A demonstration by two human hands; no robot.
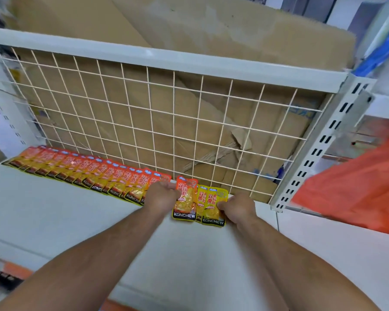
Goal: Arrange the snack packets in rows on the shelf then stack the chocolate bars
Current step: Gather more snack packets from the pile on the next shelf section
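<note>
A row of several overlapping orange snack packets (pixel 81 169) lies along the back of the white shelf (pixel 54 212), against the wire grid. My left hand (pixel 163 194) rests on the right end of that row, and its fingers pinch the top of an orange packet (pixel 184 198). Just to the right, my right hand (pixel 238 208) grips a small bunch of yellow packets (pixel 212 205) by their right edge. The orange packet stands beside the yellow ones, overlapping them slightly. No chocolate bars are in view.
A white wire grid (pixel 157 122) backs the shelf, with flattened cardboard (pixel 189 131) behind it. A slotted metal upright (pixel 319 144) stands at the right, and an orange plastic bag (pixel 357 189) hangs beside it. The shelf's front edge is near my forearms.
</note>
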